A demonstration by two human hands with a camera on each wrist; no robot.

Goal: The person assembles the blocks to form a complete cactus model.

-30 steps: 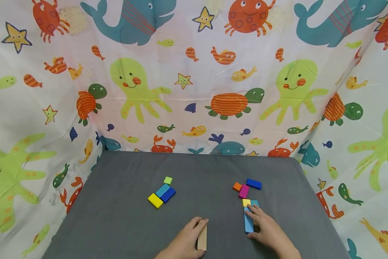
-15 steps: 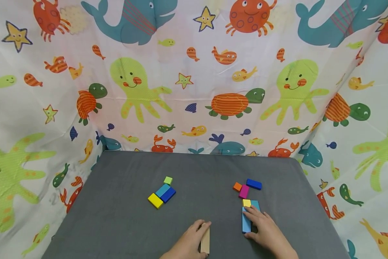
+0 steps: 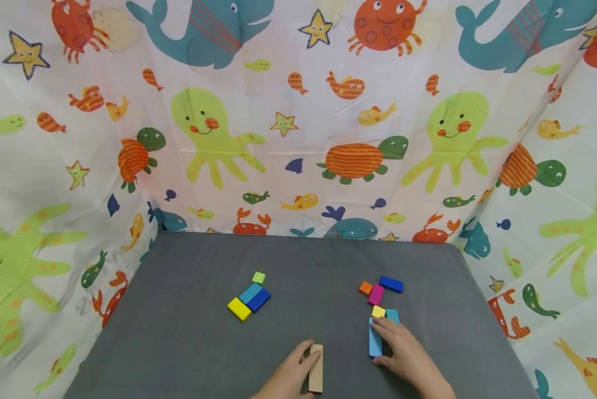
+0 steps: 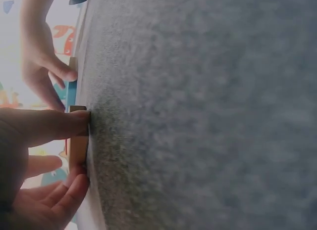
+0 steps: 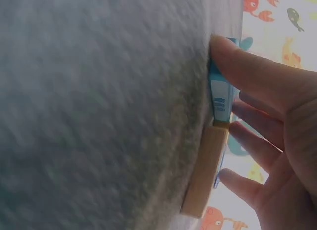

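Note:
In the head view, my left hand is at the bottom centre, holding a plain wooden block between thumb and fingers; the left wrist view shows the thumb on one end of it. Over to the right, my right hand grips a long light blue block along its side, its thumb at the near end in the right wrist view. Just past that block's far end sit a small yellow block and a teal block, the latter partly covered by the fingers.
Beyond the right hand lie a magenta block, an orange block and a dark blue block. A left cluster holds yellow, blue, light blue and green blocks. A sea-animal curtain borders the grey table.
My right hand has shifted left with the light blue block, and the small yellow block has turned slightly. My left hand and the wooden block have moved a little right and nearer to me.

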